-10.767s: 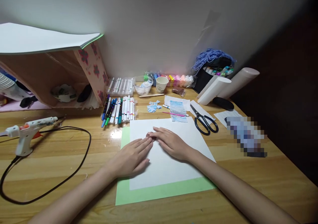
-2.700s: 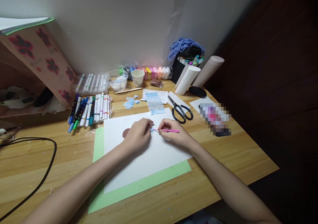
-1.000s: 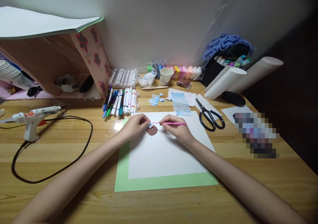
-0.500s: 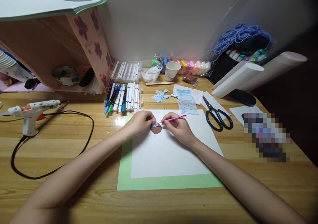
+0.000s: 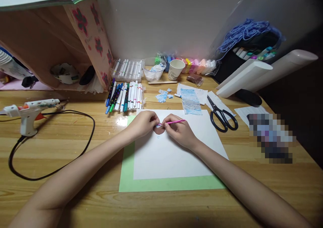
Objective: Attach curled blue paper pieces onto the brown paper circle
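Note:
My left hand point(image 5: 143, 124) is closed in a pinch on a small blue-and-white paper scrap point(image 5: 158, 126), mostly covered by the fingertips. In my right hand point(image 5: 181, 131) is a thin pink stick point(image 5: 178, 121), gripped like a pen, its tip at the scrap. Just below the fingertips lies a round brown disc point(image 5: 158, 131), partly hidden by both hands. Under it is a white sheet point(image 5: 176, 160) on a larger green sheet point(image 5: 171, 185). Tiny blue marks or bits show on the white sheet below the disc.
Beyond the sheets lie torn blue scraps point(image 5: 163, 96), a blue-striped paper point(image 5: 191, 101) and black-handled scissors point(image 5: 220, 117). Several markers point(image 5: 126, 96), a clear bowl point(image 5: 153, 71) and a paper cup point(image 5: 176, 69) stand behind. A glue gun point(image 5: 29, 111) with its looping cord occupies the left.
The pink stick's tip has shifted slightly left to the scrap, and my two hands' fingertips are closer together. The whole view has moved a little.

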Available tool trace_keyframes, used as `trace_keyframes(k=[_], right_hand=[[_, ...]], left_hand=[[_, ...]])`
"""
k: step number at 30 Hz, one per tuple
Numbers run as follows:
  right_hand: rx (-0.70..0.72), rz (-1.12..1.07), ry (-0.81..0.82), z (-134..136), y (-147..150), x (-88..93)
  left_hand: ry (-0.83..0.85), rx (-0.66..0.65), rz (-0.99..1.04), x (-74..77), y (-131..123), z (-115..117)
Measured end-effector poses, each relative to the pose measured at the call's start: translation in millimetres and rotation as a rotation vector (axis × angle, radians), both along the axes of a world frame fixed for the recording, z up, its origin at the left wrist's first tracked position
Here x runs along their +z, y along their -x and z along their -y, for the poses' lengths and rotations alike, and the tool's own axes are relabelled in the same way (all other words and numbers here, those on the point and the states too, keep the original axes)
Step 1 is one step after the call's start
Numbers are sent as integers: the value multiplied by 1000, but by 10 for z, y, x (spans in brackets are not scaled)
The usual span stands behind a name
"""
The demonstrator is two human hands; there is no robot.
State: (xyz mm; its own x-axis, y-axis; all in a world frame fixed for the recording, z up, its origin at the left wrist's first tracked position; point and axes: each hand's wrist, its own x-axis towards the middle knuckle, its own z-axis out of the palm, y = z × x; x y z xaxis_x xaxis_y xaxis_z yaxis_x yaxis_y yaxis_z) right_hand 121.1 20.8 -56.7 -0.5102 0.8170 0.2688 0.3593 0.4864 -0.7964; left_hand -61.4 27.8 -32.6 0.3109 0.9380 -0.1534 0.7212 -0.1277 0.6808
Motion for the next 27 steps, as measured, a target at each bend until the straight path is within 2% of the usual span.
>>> trace_keyframes(k=[9, 14, 17, 21, 27], right_hand=[[84, 218, -147, -17, 107, 143], [64, 305, -111, -45, 177, 229], [31, 308, -37, -51, 186, 246], [18, 270, 28, -48, 183, 240], [-27, 213, -74, -77, 185, 160]], left_hand=[[4, -38, 38, 8, 55, -13], [8, -64, 166, -54, 147, 20], [26, -71, 258, -103, 174, 64], [-37, -35, 283, -155, 160, 109], [-4, -14, 326, -159, 154, 111]])
